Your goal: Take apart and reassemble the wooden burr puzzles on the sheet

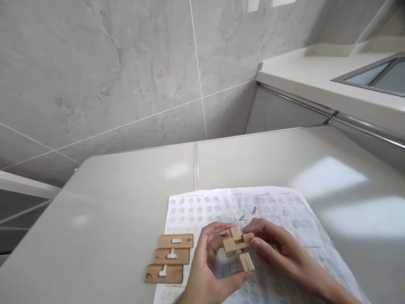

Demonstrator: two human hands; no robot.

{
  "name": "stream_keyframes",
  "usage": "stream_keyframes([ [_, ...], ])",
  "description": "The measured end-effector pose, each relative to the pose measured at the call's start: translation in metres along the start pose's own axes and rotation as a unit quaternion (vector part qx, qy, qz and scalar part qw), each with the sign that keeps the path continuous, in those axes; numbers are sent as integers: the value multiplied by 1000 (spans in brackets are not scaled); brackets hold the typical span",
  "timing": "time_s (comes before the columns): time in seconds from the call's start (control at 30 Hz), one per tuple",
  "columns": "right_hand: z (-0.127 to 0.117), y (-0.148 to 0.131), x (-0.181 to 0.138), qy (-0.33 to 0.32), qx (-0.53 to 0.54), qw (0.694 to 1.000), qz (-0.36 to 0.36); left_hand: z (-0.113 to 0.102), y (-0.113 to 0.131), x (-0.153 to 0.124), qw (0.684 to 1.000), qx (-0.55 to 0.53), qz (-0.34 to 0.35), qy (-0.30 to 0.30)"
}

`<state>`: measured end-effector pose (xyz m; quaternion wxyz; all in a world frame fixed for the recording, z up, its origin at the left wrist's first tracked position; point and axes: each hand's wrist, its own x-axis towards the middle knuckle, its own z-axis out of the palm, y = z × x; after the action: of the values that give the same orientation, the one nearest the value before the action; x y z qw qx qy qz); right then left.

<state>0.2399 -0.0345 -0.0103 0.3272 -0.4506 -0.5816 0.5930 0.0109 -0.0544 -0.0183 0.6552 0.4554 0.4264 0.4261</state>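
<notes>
A small wooden interlocking puzzle (pixel 238 248), made of crossed light-brown bars, is held just above a printed instruction sheet (pixel 221 204). My left hand (pixel 207 266) curls round its left and lower side, thumb under a projecting bar. My right hand (pixel 278 249) pinches its right side with fingertips on a bar end. Both hands are closed on the puzzle.
Three flat wooden slotted pieces marked with numbers (pixel 171 256) lie in a stack-like row left of the sheet. The pale table (pixel 126 194) meets a grey tiled wall. A raised counter with a sink (pixel 373 76) stands at the right.
</notes>
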Motion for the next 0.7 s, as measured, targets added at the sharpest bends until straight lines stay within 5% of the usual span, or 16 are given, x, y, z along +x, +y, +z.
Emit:
stream_keyframes([
  [0.7,9,5,1,37,-48,997,-41,2,10,2,998,-50,-17,-27],
])
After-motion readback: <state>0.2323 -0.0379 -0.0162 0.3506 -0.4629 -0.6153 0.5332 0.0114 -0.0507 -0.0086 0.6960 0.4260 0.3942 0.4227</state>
